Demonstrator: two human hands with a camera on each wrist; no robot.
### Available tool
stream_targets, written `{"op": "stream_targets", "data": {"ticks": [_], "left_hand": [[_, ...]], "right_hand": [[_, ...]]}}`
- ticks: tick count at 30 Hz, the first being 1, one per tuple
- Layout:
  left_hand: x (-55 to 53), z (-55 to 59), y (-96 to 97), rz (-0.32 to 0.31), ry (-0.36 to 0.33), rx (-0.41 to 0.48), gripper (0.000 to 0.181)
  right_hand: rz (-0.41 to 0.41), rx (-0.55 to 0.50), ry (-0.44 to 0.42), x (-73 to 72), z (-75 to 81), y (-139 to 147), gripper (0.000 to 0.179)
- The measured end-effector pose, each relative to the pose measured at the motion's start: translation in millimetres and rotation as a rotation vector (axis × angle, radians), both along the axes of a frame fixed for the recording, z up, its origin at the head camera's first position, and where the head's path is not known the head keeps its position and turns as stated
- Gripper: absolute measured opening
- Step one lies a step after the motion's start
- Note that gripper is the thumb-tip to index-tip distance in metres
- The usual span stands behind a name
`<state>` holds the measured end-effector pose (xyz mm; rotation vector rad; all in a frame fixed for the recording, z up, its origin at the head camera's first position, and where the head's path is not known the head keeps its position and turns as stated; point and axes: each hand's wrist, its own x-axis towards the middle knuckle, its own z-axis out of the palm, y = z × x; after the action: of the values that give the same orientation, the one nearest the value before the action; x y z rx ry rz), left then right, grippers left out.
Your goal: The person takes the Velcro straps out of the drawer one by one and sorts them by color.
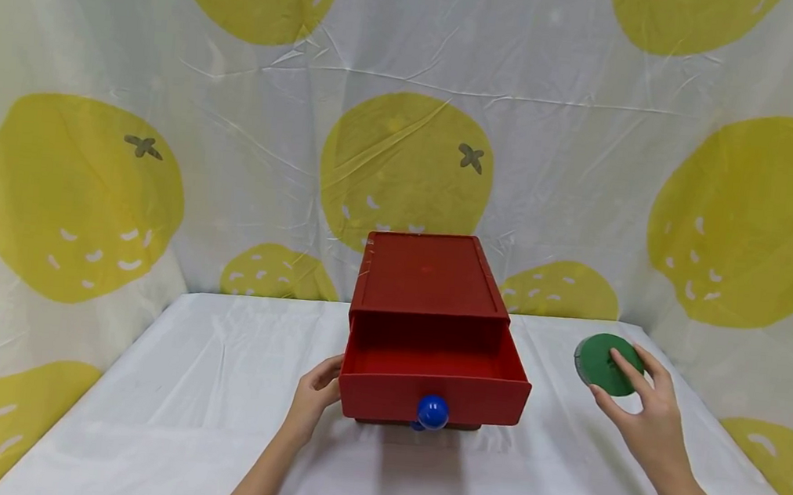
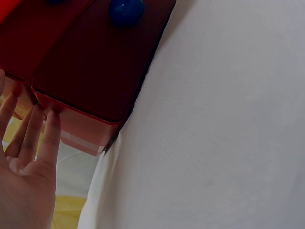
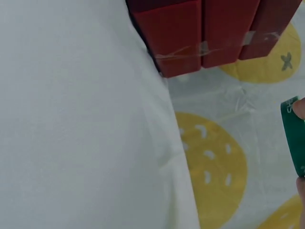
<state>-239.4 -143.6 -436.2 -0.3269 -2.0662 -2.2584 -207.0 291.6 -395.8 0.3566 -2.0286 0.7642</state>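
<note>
A red drawer cabinet stands mid-table with its top drawer pulled out. The inside of that drawer shows bare red, and a round blue knob sits on its front. My left hand is at the cabinet's left side; in the left wrist view its straight fingers touch the red side wall. Off to the right, my right hand holds a flat, round green disc between thumb and fingers, raised above the table. In the right wrist view, the disc shows edge-on with pale marks.
A white cloth covers the table. Behind and beside it hangs a pale curtain printed with yellow fruit. A lower drawer front with its own blue knob shows in the left wrist view. Clear tape crosses the cabinet's side.
</note>
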Motion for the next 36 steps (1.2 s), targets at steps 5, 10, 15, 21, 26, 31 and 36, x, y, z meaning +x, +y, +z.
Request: {"op": "stream_targets", "data": {"ticks": [5, 10, 15, 21, 26, 31, 36], "left_hand": [[7.5, 10.2, 2.1, 0.004, -0.001, -0.010, 0.035], [-0.6, -2.1, 0.4, 0.010, 0.008, 0.008, 0.034], [-1.7, -3.5, -0.2, 0.011, 0.007, -0.004, 0.036], [-1.6, -3.7, -0.3, 0.013, 0.007, 0.001, 0.036], [-1.5, -3.7, 0.2, 0.013, 0.006, -0.003, 0.036], [-1.9, -4.3, 0.1, 0.014, 0.009, -0.007, 0.036], [-1.9, -4.3, -0.7, 0.016, 0.005, -0.004, 0.036]], "right_hand": [[-0.015, -0.010, -0.021, -3.0, -8.3, 7, 0.057], [-0.040, -0.024, -0.049, -5.0, -15.6, 14, 0.056], [-0.066, -0.029, -0.099, -6.6, -23.7, 20, 0.057], [-0.105, -0.044, -0.162, -8.1, -32.0, 27, 0.055], [-0.136, -0.045, -0.206, -8.5, -39.8, 33, 0.051], [-0.153, -0.059, -0.291, -9.4, -45.7, 36, 0.051], [-0.150, -0.054, -0.371, -9.6, -48.9, 39, 0.053]]}}
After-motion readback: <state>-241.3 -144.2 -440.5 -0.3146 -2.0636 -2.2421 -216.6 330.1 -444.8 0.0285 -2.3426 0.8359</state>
